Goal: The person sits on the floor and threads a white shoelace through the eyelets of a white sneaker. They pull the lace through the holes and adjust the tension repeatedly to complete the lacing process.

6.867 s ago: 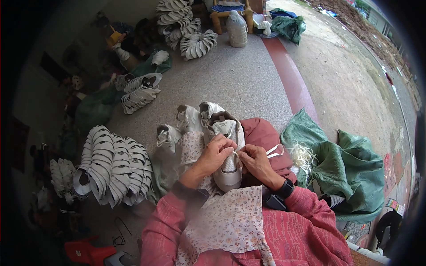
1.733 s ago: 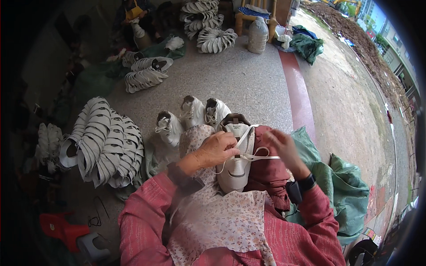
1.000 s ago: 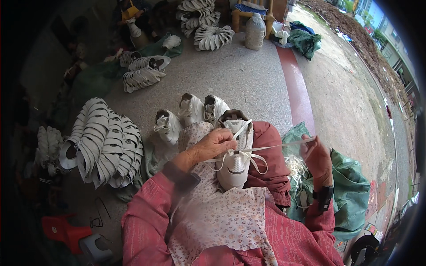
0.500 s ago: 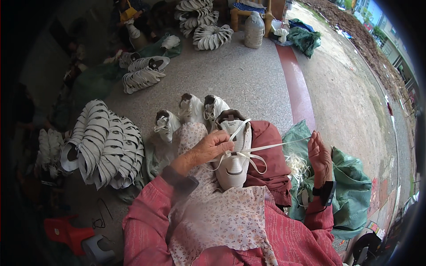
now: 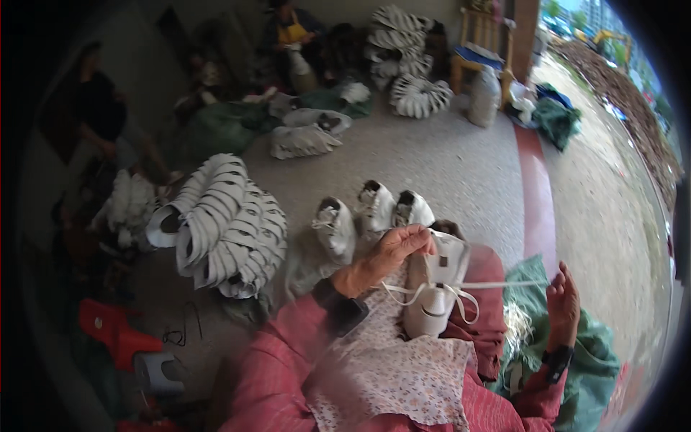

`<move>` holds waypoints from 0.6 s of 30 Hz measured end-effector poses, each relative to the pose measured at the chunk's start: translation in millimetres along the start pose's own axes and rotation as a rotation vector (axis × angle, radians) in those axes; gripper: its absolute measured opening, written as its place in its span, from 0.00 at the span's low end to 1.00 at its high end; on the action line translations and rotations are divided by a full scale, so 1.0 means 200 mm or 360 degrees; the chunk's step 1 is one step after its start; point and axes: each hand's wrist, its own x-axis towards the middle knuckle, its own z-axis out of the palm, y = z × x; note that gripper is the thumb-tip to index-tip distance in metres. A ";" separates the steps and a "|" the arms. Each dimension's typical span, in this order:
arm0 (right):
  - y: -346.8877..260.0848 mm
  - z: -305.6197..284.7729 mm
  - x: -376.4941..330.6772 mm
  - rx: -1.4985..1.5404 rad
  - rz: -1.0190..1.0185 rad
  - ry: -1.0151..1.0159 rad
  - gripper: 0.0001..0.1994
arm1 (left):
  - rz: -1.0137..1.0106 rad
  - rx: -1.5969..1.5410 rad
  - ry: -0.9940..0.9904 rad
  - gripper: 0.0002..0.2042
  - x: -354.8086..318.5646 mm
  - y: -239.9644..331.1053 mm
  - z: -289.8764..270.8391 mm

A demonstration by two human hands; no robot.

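A white shoe upper (image 5: 430, 315) with a dark lining lies across my lap, toe toward me. My left hand (image 5: 392, 255) is closed at its far opening, pinching the edge beside the tongue (image 5: 449, 261). From the eyelets a flat cream shoelace (image 5: 497, 285) runs taut to the right. Its far end is between the fingers of my right hand (image 5: 563, 299), which is raised off to the side. A loose loop of lace hangs over the toe part. Beyond my knees stand three laced white uppers, one of them the left upper (image 5: 334, 232).
Nested white uppers (image 5: 230, 223) form a big pile on the left. A red stool (image 5: 119, 333) stands at lower left. Loose cream laces (image 5: 517, 324) lie on a green sack (image 5: 586, 360) at my right. Farther off are a plastic jug (image 5: 484, 97) and other people (image 5: 101, 108).
The view has swung left, so things appear farther right. My left hand has moved from the lacing to the upper's far opening. The lace remains stretched to my right hand.
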 end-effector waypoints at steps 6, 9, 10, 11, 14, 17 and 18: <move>0.03 0.48 -0.19 -0.0535 -0.0211 -0.0400 0.09 | 0.0226 -0.0593 0.0182 0.19 -0.07 0.33 -0.11; 0.08 0.77 -0.32 -0.0956 -0.0444 -0.0470 0.08 | 0.0283 -0.0663 0.0211 0.17 -0.11 0.40 -0.09; 0.10 0.82 -0.34 -0.1074 -0.0586 -0.0518 0.07 | 0.0294 -0.0692 0.0200 0.16 -0.12 0.43 -0.07; 0.12 0.86 -0.34 -0.1189 -0.0731 -0.0563 0.07 | 0.0330 -0.0688 0.0212 0.17 -0.12 0.45 -0.04; 0.13 0.99 -0.42 -0.1279 -0.0859 -0.0648 0.03 | 0.0400 -0.0604 0.0174 0.18 -0.12 0.53 0.03; 0.12 1.09 -0.49 -0.1170 -0.0657 -0.0785 0.02 | 0.0400 -0.0163 0.0098 0.18 -0.13 0.51 0.06; 0.13 1.14 -0.51 -0.1166 -0.0722 -0.0848 0.02 | 0.0391 0.0007 0.0064 0.18 -0.13 0.49 0.07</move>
